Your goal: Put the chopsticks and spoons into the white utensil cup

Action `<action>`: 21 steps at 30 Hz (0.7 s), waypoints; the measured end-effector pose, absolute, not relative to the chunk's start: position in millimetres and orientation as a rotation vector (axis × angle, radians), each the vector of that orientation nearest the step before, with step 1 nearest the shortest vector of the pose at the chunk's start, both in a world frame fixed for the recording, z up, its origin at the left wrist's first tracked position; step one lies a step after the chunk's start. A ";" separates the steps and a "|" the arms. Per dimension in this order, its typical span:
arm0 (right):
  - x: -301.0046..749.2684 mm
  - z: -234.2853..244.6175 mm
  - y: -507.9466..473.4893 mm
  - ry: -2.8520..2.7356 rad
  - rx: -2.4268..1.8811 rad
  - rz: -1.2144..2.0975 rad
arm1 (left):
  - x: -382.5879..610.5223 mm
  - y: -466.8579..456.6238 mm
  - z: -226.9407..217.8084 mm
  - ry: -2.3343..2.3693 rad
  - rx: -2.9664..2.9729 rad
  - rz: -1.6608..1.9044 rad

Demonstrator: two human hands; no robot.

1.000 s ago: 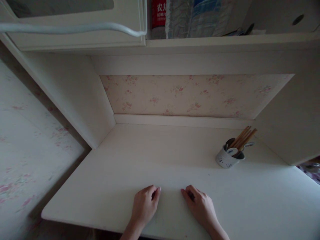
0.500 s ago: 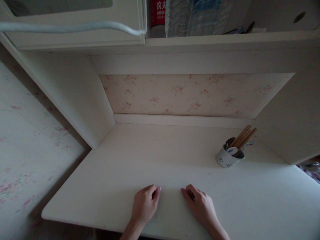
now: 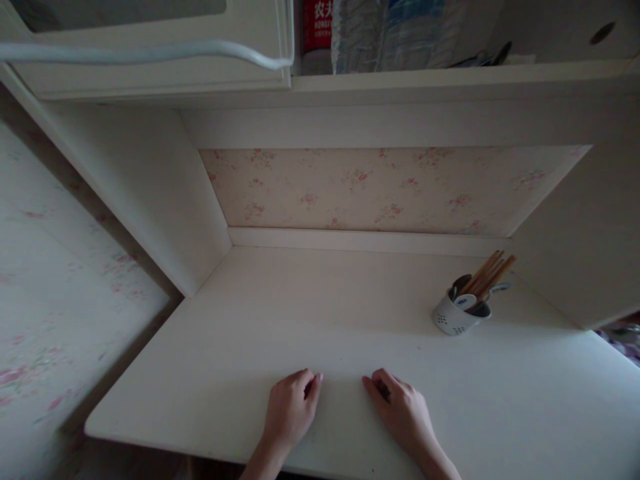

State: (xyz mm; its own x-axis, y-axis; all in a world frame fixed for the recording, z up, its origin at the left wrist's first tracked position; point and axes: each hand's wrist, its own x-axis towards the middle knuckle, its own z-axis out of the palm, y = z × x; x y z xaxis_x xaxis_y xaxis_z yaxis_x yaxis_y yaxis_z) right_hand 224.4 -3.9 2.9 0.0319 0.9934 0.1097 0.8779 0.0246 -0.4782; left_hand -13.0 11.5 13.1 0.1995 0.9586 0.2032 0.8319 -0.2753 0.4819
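Note:
My left hand [image 3: 293, 408] rests on the white desk top [image 3: 320, 300] near its front edge, fingers curled into a loose fist and nothing seen in it. A short way to the right, my right hand [image 3: 397, 407] lies curled in the same way, with a small hollow between thumb and forefinger and no object showing. The two hands are apart. Beyond my right hand stands a white holder with small holes [image 3: 457, 319]. Wooden chopsticks [image 3: 487, 275] lean out of it, along with a dark spoon-like piece and a metal handle.
Overhead, a cabinet shelf [image 3: 450, 81] holds plastic-wrapped bottles [image 3: 380, 37] and a red package [image 3: 317, 23]. A cabinet door with a long pale handle [image 3: 150, 53] hangs at upper left. Side panels [image 3: 145, 180] bound the desk, and flowered wallpaper [image 3: 360, 187] covers the back.

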 end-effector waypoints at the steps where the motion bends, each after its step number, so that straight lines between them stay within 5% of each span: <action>1: 224.3 3.2 -4.0 -1.895 -1.902 0.374 | -12.8 11.7 13.2 1.700 2.211 0.686; 21: 223.4 4.3 -5.0 -1.899 -1.982 0.458 | -12.8 12.0 12.6 1.710 2.190 0.676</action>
